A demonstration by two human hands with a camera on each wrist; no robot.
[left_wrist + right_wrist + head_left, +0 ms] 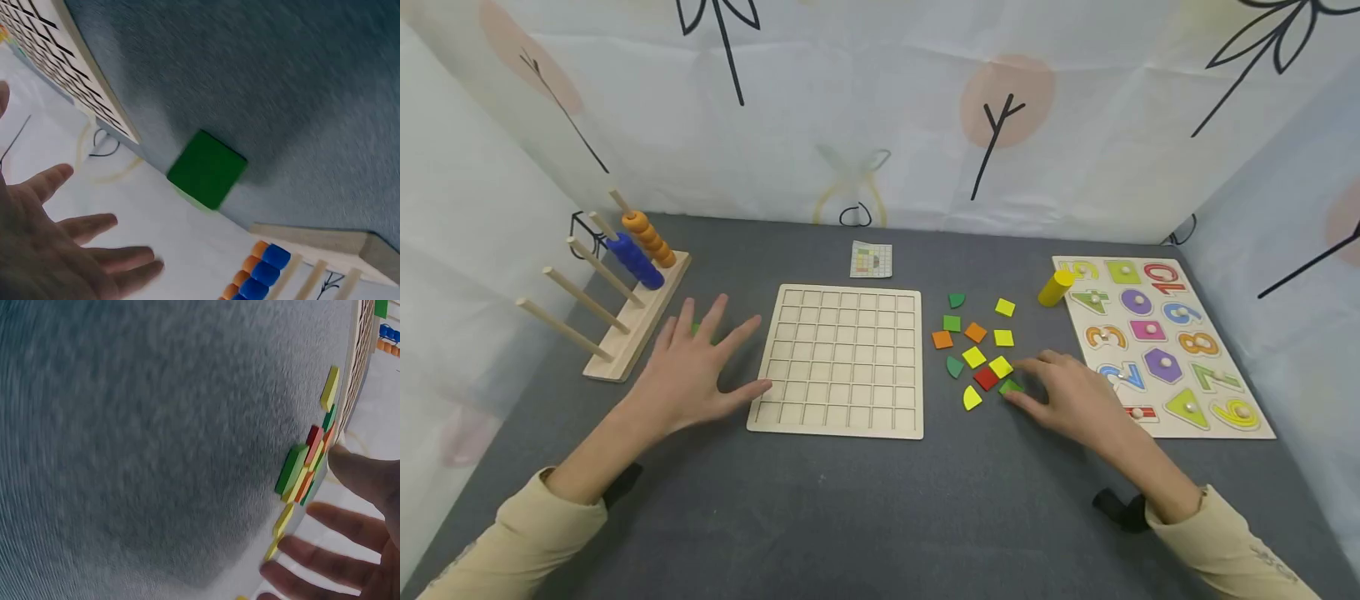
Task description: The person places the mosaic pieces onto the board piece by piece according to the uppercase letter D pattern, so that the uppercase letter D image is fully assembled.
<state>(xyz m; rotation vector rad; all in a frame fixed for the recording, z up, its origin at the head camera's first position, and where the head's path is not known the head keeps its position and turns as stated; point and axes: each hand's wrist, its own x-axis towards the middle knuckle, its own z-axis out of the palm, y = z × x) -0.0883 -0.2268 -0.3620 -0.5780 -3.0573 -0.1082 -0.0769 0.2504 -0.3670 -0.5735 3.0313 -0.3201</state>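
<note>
My left hand (685, 375) hovers palm-down with spread fingers between the bead stacker and a wooden grid board (842, 358), its thumb overlapping the board's left edge. Below that hand lies a green square tile (207, 169), mostly hidden by the fingers in the head view. To the board's right, my right hand (1075, 396) reaches over the loose tiles. Its thumb tip is right at a green tile (1009, 386), and the index finger is close to a yellow tile (1001, 367). A red tile (986, 378) lies beside them. The right wrist view shows those fingers spread, nothing held.
At left stands a wooden bead stacker (640, 321) with blue beads (635, 261) and orange beads (650, 239). A number puzzle board (1213, 408) lies at right, a yellow cylinder (1056, 287) by its corner. Behind the grid board lies a small pattern card (871, 260).
</note>
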